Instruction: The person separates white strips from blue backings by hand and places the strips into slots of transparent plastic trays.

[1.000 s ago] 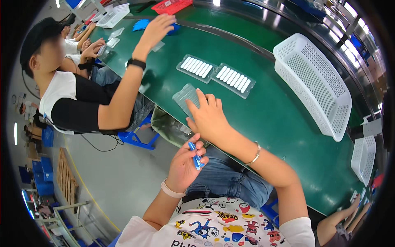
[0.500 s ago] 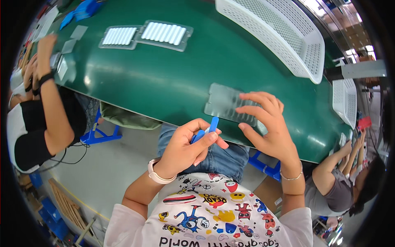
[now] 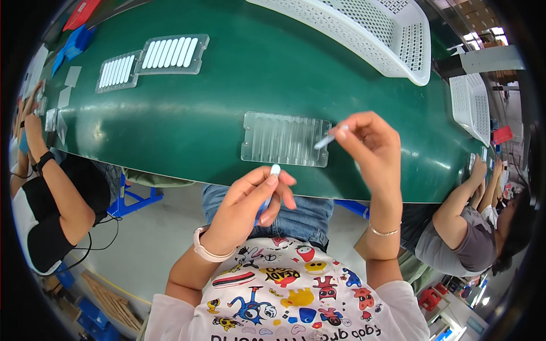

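Observation:
My left hand (image 3: pixel 247 196) is closed round a few small flat strips with rounded ends. One pale strip (image 3: pixel 275 170) sticks out past the thumb, and a bit of blue shows lower in the palm. Between thumb and fingertips, my right hand (image 3: pixel 372 145) pinches a single light-blue strip (image 3: pixel 325 142). That strip slants over the right end of a clear plastic tray (image 3: pixel 248 139) with several long parallel slots. The tray lies flat on the green table, just beyond my left hand, and no strips show in its slots.
Two clear trays of white strips, a larger one (image 3: pixel 198 65) and a smaller one (image 3: pixel 100 85), lie at the left. A white perforated basket (image 3: pixel 392 57) stands at the far right, a second basket (image 3: pixel 469 108) beyond. Blue pieces (image 3: pixel 74 48) lie far left. Co-workers sit on both sides.
The right hand, empty and spread before, now pinches a strip. The blue strip standing out of my left hand is gone; a pale end shows instead. The view has shifted, moving the trays leftward.

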Action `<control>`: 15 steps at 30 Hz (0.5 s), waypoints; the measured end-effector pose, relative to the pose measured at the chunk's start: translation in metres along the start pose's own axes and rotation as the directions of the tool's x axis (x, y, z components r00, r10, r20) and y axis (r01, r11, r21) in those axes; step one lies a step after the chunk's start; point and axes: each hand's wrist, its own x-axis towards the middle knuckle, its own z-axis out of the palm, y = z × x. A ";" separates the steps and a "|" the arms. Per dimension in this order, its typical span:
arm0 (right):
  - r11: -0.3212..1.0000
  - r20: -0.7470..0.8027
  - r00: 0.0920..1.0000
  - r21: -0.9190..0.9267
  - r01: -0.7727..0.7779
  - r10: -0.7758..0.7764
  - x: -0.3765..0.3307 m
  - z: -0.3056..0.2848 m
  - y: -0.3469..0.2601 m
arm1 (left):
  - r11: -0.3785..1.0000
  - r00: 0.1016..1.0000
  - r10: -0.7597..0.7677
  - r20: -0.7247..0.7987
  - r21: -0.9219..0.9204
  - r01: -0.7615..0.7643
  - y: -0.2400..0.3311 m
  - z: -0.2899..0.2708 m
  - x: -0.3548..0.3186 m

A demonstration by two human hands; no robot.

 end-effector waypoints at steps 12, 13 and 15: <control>0.789 0.089 0.965 -0.560 0.254 -0.247 0.009 0.017 0.005 | 0.918 0.993 0.116 -0.029 0.384 -0.096 0.002 0.000 -0.004; 0.787 0.144 0.926 -0.490 0.374 -0.350 0.004 0.019 0.003 | 0.798 0.980 0.200 -0.018 0.583 -0.152 0.001 0.002 -0.004; 0.941 0.309 0.935 -0.224 0.252 -0.176 -0.009 0.020 -0.012 | 0.720 0.967 0.250 -0.043 0.676 -0.156 0.003 0.005 -0.004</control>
